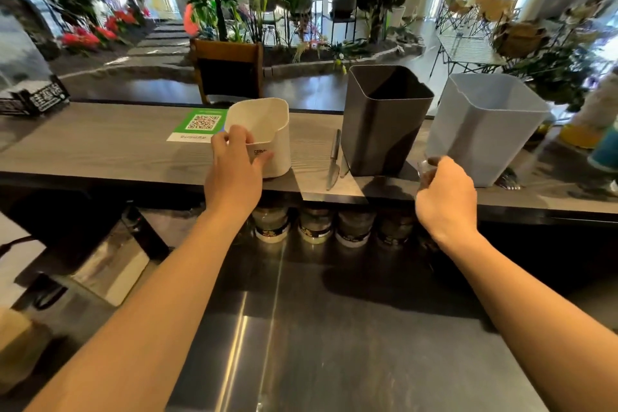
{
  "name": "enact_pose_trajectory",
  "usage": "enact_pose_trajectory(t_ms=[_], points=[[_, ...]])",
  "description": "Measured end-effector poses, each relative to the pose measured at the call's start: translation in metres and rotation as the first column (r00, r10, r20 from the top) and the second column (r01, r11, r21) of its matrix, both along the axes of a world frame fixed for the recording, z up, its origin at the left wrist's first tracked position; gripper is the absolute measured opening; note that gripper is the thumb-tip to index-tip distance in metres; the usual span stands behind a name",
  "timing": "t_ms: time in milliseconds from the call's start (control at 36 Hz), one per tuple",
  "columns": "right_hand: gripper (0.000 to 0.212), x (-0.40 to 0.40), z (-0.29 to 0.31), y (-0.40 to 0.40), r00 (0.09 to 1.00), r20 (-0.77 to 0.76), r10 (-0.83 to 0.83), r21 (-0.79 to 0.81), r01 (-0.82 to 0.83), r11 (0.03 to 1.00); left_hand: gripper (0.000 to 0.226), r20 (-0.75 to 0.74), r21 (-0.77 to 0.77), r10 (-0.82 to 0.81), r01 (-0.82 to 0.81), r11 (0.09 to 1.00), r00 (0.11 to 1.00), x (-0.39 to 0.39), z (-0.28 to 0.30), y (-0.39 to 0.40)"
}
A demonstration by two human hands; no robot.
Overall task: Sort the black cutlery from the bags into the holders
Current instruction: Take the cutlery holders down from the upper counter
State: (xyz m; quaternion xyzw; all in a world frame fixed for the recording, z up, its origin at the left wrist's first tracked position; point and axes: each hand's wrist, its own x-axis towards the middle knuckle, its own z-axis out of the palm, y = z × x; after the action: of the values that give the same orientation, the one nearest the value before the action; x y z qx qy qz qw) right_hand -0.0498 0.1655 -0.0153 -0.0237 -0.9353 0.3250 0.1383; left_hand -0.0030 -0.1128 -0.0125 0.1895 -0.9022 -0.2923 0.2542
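Steel worktop, lowest in view, both my forearms crossing above it.

Left hand: fingers curled over the near rim of the white holder, thumb on its front wall; a firm grip.

Right hand: fingers closed round something clear and small, perhaps a bag or a cup; only a glassy edge shows past the knuckles, so I cannot say which.

Holders, three, upright in a row on the grey wooden counter: white at left, dark grey holder in the middle, pale blue holder at right, just beyond my right hand.

Cutlery: one dark knife flat on the counter, just left of the grey holder, long axis running away from me, blade end nearer. It lies between my hands, roughly as near to one as to the other.

Not made out: bags of cutlery, holder contents, a metallic item at the blue holder's foot. Jars under the counter partly shadowed.
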Motion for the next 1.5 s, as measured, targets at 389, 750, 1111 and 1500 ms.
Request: enact_pose_trajectory(t_ms=[389, 750, 1111, 1500], points=[[0.032, 0.091, 0.058, -0.104, 0.78, -0.325, 0.535, -0.577, -0.612, 0.542, 0.048, 0.101, -0.186, -0.16, 0.177, 0.967, 0.982, 0.125, -0.005, 0.071], [0.042, 0.138, -0.075, -0.089, 0.806, 0.11, 0.581, -0.195, -0.556, 0.808, 0.038, 0.3, 0.046, -0.138, 0.131, 0.99, 0.944, 0.177, -0.101, 0.092], [0.064, 0.187, -0.185, -0.065, 0.646, 0.666, 0.373, -0.21, -0.318, 0.925, 0.015, 0.553, 0.165, -0.155, 0.074, 0.984, 0.818, 0.203, -0.217, 0.102], [0.06, 0.126, -0.069, -0.057, 0.856, 0.283, 0.432, -0.251, -0.368, 0.895, 0.043, 0.088, -0.08, -0.221, 0.228, 0.97, 0.971, 0.128, -0.125, 0.104]])
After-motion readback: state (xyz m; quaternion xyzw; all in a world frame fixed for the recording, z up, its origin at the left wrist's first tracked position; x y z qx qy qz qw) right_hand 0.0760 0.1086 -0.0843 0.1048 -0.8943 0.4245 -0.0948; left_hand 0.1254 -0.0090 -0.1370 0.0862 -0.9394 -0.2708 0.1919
